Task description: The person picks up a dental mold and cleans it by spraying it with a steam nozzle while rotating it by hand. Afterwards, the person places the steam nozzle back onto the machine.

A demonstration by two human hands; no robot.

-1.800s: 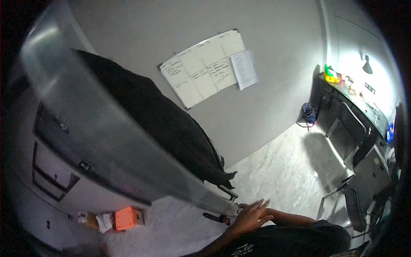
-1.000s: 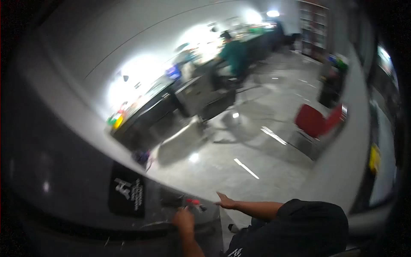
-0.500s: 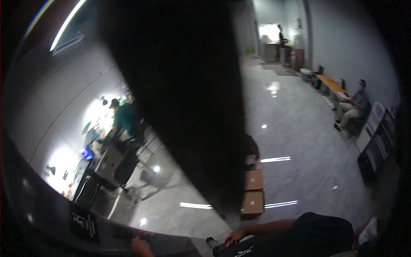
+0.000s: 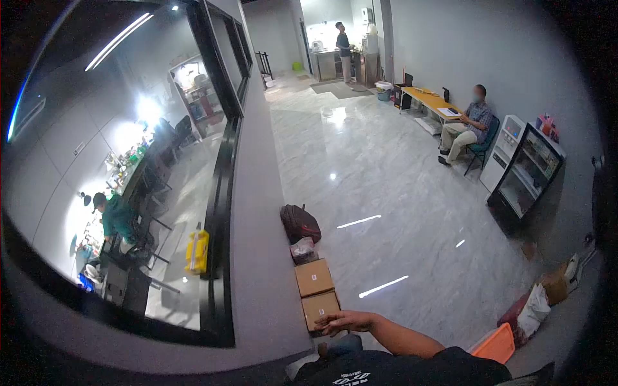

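right hand [image 4: 349, 320] looks loose n empty, hiding pt of near box [image 4: 320, 305], cant tell if touching. left hand is outta view from here, grip unknown tbh.

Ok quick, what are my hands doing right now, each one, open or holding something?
Left hand: not in view, so it can't be told.
Right hand: open, fingers loosely extended, nothing visible in it.

My shirt [image 4: 425, 368]: matt cloth | boxes [image 4: 314, 287] below me: matt cardboard | floor [image 4: 386, 186]: glossy, smooth, stone-like | orange bin [image 4: 494, 344]: plastic-looking | wall [image 4: 259, 276] beside me: smooth, matt | table [image 4: 430, 101]: wood-look top
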